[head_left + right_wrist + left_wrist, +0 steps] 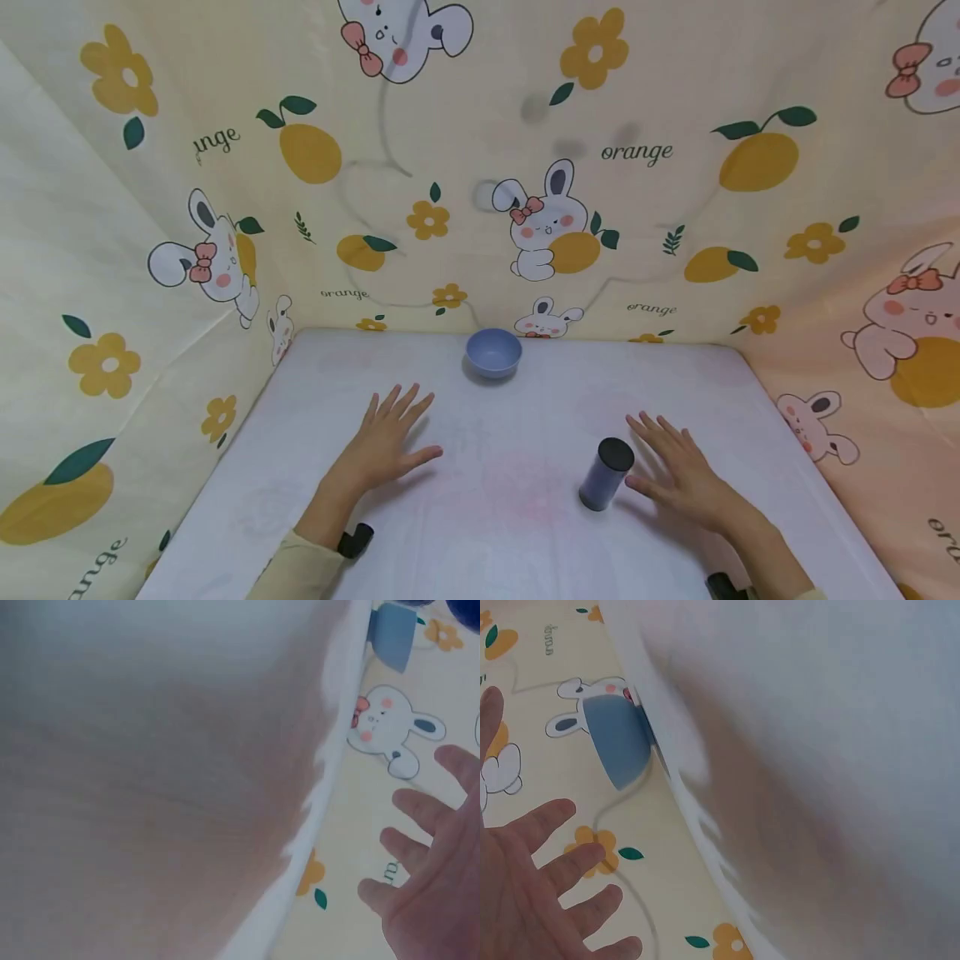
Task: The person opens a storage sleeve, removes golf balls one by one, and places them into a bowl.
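A blue bowl (pixel 493 354) stands at the far edge of the white table, and the left wrist view shows the same bowl (pixel 619 739) from the side. To the right of the middle is a blue-grey cylinder with a black top (pixel 604 477), upright on the table. My right hand (pixel 686 483) hovers just right of it, fingers spread, holding nothing; whether the thumb touches the cylinder I cannot tell. On the left side, my left hand (pixel 386 442) is held above the table with its fingers spread and nothing in it.
Cloth printed with rabbits and oranges (pixel 480 250) hangs behind the white table (pixel 495 542) and along both sides. Each wrist wears a black strap-like device, such as the left one (pixel 356 541). In the right wrist view, dark blue rounded shapes (pixel 466 611) show at the top corner.
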The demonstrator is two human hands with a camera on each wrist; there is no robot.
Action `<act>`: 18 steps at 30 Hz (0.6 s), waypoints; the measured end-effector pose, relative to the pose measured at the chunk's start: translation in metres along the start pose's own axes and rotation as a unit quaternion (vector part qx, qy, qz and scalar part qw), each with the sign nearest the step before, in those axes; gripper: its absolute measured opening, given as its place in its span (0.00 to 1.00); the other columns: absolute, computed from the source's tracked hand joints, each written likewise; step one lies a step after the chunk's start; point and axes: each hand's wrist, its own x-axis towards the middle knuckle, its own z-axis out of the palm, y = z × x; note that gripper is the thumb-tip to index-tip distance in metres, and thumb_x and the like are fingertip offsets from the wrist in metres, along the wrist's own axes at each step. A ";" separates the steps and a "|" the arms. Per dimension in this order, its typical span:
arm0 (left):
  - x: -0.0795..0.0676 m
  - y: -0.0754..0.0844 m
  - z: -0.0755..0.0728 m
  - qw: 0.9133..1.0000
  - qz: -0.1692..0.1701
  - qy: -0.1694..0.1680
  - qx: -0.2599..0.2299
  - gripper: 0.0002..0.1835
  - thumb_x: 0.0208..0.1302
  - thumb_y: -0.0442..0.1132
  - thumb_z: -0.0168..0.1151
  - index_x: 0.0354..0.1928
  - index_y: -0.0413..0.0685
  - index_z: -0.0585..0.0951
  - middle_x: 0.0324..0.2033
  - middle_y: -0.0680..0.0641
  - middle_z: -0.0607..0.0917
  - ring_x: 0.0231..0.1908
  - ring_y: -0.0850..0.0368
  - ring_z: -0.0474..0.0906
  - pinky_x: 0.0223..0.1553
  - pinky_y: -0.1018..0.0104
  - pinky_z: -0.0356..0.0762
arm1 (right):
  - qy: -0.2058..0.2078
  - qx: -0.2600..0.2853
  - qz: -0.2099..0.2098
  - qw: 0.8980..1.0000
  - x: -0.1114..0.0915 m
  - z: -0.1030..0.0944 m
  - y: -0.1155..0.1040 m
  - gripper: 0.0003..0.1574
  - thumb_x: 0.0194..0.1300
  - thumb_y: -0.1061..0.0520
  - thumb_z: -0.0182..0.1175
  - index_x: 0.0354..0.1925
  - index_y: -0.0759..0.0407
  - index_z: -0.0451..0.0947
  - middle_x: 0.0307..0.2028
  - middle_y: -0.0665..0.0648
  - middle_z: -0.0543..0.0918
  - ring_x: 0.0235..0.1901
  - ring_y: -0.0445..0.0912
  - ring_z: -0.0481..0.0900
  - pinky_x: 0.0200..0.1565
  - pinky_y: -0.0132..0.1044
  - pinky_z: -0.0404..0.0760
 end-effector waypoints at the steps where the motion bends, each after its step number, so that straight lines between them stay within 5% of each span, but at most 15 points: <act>1: 0.000 0.001 0.000 1.000 0.004 0.001 -0.004 0.50 0.71 0.74 0.60 0.85 0.57 0.60 0.85 0.41 0.55 0.84 0.34 0.44 0.80 0.29 0.37 | 0.001 0.004 -0.005 1.000 -0.001 0.001 0.000 0.57 0.68 0.40 0.74 0.85 0.48 0.58 0.82 0.70 0.59 0.77 0.79 0.52 0.79 0.71 0.34; 5: -0.001 0.006 -0.001 1.000 0.020 0.007 -0.008 0.50 0.71 0.75 0.59 0.85 0.57 0.61 0.84 0.41 0.56 0.84 0.35 0.44 0.80 0.28 0.38 | 0.003 0.012 -0.032 0.999 -0.002 0.002 -0.002 0.60 0.64 0.40 0.77 0.84 0.49 0.59 0.81 0.69 0.62 0.80 0.73 0.52 0.83 0.53 0.32; 8: 0.000 0.009 0.000 1.000 0.027 0.010 -0.006 0.49 0.71 0.74 0.59 0.85 0.57 0.61 0.84 0.40 0.57 0.84 0.35 0.45 0.79 0.27 0.40 | 0.002 0.017 -0.048 0.999 -0.001 0.003 -0.004 0.62 0.62 0.39 0.79 0.84 0.49 0.59 0.82 0.63 0.62 0.83 0.60 0.49 0.79 0.30 0.29; 10: 0.000 0.011 0.001 1.000 0.029 0.008 -0.005 0.49 0.71 0.73 0.59 0.85 0.57 0.61 0.84 0.40 0.57 0.84 0.35 0.45 0.79 0.27 0.40 | -0.005 0.023 -0.049 0.999 0.000 0.004 -0.005 0.63 0.62 0.38 0.79 0.84 0.48 0.59 0.82 0.58 0.62 0.84 0.52 0.48 0.77 0.23 0.29; 13: -0.001 0.015 0.001 1.000 0.030 0.003 -0.007 0.49 0.72 0.72 0.60 0.86 0.57 0.60 0.85 0.41 0.55 0.84 0.35 0.45 0.80 0.28 0.39 | -0.021 0.046 -0.034 0.998 0.001 0.004 -0.009 0.63 0.61 0.38 0.80 0.84 0.44 0.59 0.83 0.54 0.62 0.84 0.49 0.47 0.83 0.43 0.39; 16: -0.001 0.018 0.003 0.999 0.034 0.001 -0.008 0.49 0.72 0.72 0.60 0.86 0.57 0.60 0.85 0.41 0.56 0.84 0.35 0.45 0.80 0.28 0.40 | -0.034 0.070 -0.021 0.997 0.001 0.006 -0.012 0.62 0.60 0.38 0.80 0.84 0.41 0.60 0.82 0.54 0.62 0.84 0.48 0.48 0.77 0.68 0.54; 18: 0.000 0.019 0.004 0.999 0.038 0.001 -0.011 0.49 0.71 0.73 0.60 0.85 0.57 0.60 0.85 0.41 0.56 0.84 0.35 0.46 0.79 0.28 0.41 | -0.036 0.082 -0.031 0.996 0.001 0.008 -0.014 0.60 0.61 0.39 0.80 0.83 0.43 0.62 0.81 0.56 0.65 0.83 0.45 0.49 0.78 0.62 0.58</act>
